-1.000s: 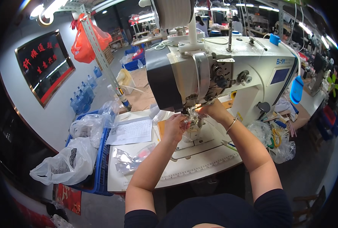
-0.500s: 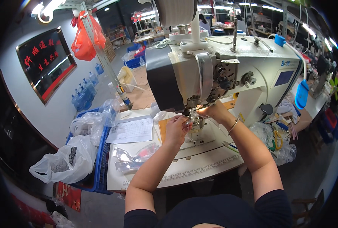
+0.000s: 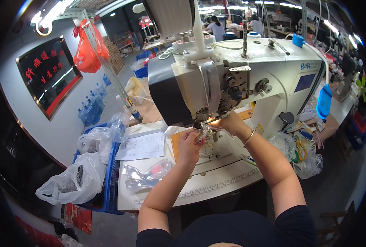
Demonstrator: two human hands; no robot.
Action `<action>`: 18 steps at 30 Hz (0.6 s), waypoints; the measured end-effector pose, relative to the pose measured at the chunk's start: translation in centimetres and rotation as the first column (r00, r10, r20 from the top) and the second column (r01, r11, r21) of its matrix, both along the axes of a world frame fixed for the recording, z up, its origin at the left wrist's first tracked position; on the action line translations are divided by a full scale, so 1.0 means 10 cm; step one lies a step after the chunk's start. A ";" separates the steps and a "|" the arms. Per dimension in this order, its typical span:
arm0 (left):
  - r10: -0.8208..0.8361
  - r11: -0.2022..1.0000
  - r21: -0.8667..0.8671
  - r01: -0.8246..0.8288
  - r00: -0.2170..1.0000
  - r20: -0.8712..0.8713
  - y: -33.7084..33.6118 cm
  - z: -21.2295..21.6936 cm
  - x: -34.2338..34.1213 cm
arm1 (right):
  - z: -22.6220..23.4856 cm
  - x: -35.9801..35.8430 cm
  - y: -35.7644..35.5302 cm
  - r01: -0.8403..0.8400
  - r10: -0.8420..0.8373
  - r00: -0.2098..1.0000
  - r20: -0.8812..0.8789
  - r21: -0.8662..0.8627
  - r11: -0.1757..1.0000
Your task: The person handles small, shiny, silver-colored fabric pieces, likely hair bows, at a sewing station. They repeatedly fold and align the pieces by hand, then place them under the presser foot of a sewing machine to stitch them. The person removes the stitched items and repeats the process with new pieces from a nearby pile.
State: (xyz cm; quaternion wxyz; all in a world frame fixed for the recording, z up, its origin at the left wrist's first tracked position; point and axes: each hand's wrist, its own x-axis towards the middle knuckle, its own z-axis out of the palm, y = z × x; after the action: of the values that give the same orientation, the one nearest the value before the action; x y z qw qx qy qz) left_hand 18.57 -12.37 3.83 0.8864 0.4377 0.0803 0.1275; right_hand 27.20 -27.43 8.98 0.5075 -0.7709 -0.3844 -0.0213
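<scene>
Left hand: the bare left hand (image 3: pixel 190 146) keeps its thumb and fingers narrow, and they appear to pinch a small, clear, shiny piece, probably plastic (image 3: pixel 202 132).
Right hand: the bare right hand (image 3: pixel 231 124), with a bracelet on its wrist, is bent close to the same place; its fingertips are partly hidden, so I cannot tell their grip.
Clear piece: it is at the needle area, below the head of the large white sewing machine with a dark end cover (image 3: pixel 166 84).
Stage: I judge the work at the needle is in progress; the piece is not yet free of the machine.
Stitches: too small to see, so how much is sewn or left I cannot tell.
Tabletop: a bow-shaped, transparent plastic item (image 3: pixel 139 181) lies near the left forearm, beside a white gridded paper sheet (image 3: pixel 141 146); whether it is finished is unclear.
</scene>
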 end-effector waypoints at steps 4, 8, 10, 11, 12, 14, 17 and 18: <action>0.029 1.000 0.008 -0.029 0.999 -0.014 -0.01 -0.05 0.01 | -0.04 0.02 0.03 0.030 -0.029 0.999 0.022 -0.008 1.000; 0.015 1.000 -0.007 -0.016 0.999 -0.032 -0.01 -0.05 0.01 | -0.11 0.05 0.05 0.058 -0.059 0.996 0.062 0.023 0.998; 0.007 1.000 -0.011 -0.008 1.000 -0.023 -0.01 -0.03 0.00 | -0.07 0.03 0.04 0.053 -0.053 0.998 0.032 0.011 0.999; 0.004 1.000 -0.014 -0.005 1.000 -0.020 0.00 -0.02 0.00 | -0.04 0.01 0.04 0.049 -0.049 0.999 0.016 0.004 0.999; -0.010 1.000 -0.002 0.010 1.000 -0.021 0.01 -0.03 0.00 | -0.02 0.00 0.04 0.046 -0.046 0.999 0.000 -0.003 0.999; -0.040 0.999 0.030 0.040 0.999 -0.026 0.06 -0.02 0.00 | -0.02 -0.01 0.04 0.047 -0.046 0.999 -0.015 0.044 0.998; -0.087 0.992 0.087 0.091 0.995 -0.043 0.11 0.02 -0.02 | 0.04 -0.07 0.03 0.035 -0.032 0.996 -0.087 0.035 0.999; -0.108 0.991 0.079 0.112 0.993 -0.047 0.13 0.03 -0.02 | 0.06 -0.08 0.04 0.027 -0.025 0.992 -0.120 0.020 0.999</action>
State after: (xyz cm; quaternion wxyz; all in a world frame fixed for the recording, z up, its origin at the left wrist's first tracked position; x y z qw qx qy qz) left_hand 18.37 -11.05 4.12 0.8715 0.4799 0.0698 0.0723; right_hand 26.37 -27.05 9.63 0.5375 -0.7702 -0.3430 0.0143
